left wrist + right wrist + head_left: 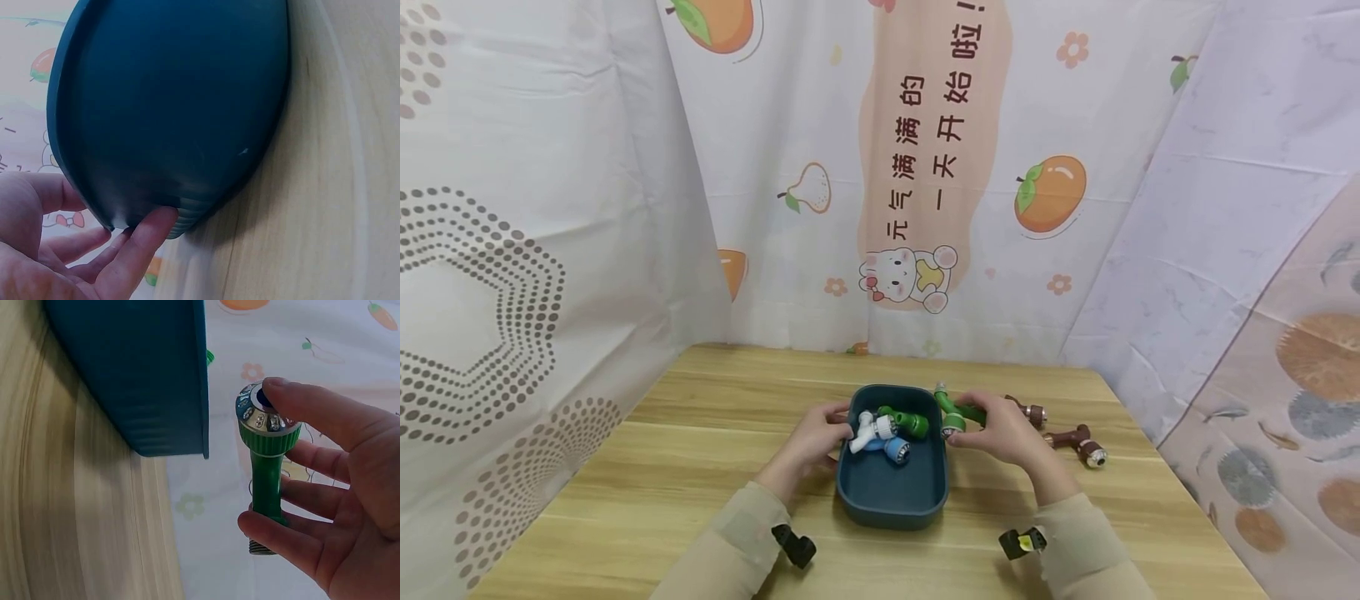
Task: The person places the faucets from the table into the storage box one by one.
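Note:
My right hand (1000,427) holds a green branched pipe fitting (267,478) just right of a dark teal plastic bin (892,517). In the right wrist view, the thumb presses its silver studded end and fingers lie against the green stem, which ends in a dark thread. My left hand (812,437) grips the bin's left rim; in the left wrist view one fingertip (164,215) lies on the outer wall near a ribbed corner. Inside the bin lie a white fitting (867,432), a blue fitting (897,450) and a green fitting (913,423), bunched toward the far left.
Brown fittings (1078,440) lie on the wooden table (700,467) beyond and right of my right hand. Printed curtains (790,250) hang behind the table and along both sides. A black wrist camera mount (793,546) sits at my left sleeve, another mount (1022,543) at my right.

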A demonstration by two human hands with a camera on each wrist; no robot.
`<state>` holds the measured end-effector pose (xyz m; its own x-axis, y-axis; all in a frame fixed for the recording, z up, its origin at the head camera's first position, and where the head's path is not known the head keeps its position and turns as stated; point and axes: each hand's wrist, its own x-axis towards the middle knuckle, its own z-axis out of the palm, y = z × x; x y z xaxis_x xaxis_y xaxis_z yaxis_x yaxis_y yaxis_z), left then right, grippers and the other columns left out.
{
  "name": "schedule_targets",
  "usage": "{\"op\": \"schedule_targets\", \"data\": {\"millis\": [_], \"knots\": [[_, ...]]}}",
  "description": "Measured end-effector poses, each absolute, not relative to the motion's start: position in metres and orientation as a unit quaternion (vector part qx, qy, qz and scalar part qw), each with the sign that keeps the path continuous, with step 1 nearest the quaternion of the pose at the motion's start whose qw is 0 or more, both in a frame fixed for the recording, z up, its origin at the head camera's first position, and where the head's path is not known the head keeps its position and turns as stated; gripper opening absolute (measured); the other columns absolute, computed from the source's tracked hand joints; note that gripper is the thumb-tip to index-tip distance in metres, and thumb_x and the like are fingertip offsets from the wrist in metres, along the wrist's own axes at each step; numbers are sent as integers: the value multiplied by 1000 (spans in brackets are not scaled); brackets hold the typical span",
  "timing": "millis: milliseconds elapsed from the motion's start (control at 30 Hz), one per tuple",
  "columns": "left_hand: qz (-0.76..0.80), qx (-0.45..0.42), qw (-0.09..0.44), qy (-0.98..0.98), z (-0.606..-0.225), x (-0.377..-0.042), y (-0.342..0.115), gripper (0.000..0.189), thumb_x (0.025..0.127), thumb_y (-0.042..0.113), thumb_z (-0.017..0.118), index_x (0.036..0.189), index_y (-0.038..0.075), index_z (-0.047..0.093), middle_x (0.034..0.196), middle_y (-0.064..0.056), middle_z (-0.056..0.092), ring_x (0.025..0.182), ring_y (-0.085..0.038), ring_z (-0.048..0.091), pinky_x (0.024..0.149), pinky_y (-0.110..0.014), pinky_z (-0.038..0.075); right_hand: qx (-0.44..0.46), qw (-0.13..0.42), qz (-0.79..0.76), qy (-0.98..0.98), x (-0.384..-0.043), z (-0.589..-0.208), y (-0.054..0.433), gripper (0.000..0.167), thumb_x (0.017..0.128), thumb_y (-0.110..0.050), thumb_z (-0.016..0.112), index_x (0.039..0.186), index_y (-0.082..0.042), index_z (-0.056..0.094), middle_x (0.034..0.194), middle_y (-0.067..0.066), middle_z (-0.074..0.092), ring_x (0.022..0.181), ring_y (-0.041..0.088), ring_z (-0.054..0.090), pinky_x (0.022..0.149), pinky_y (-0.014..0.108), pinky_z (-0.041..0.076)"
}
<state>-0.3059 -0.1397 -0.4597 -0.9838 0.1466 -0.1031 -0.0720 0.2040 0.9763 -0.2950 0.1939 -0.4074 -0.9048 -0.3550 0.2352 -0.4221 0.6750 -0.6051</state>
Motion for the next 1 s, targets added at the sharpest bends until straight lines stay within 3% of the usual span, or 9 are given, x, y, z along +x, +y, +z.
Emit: {"op": "schedule_targets", "data": {"millis": [233, 600, 1000], "knots": [[630, 20, 85, 772, -459, -306, -140, 60, 89, 4, 62, 148, 6, 52, 133, -22, 59, 101, -33, 63, 56, -49, 59, 234, 33, 343, -909, -293, -401, 182, 54, 79, -35, 88, 125, -16, 68, 116, -1, 68, 97, 24, 63, 85, 43, 54], [631, 20, 89, 770, -461, -306, -141, 59, 90, 5, 61, 148, 6, 51, 133, -21, 58, 103, -33, 62, 56, -49, 59, 266, 14, 293, -918, -291, -393, 164, 58, 78, -40, 87, 128, -17, 67, 127, 2, 66, 113, 23, 61, 95, 49, 51], [636, 18, 87, 767, -461, -307, -142, 59, 89, 5, 61, 147, 7, 53, 133, -21, 58, 100, -33, 63, 55, -47, 58, 312, -34, 265, -912, -289, -390, 144, 54, 79, -37, 87, 126, -20, 67, 123, 1, 66, 106, 18, 60, 93, 44, 52]]}}
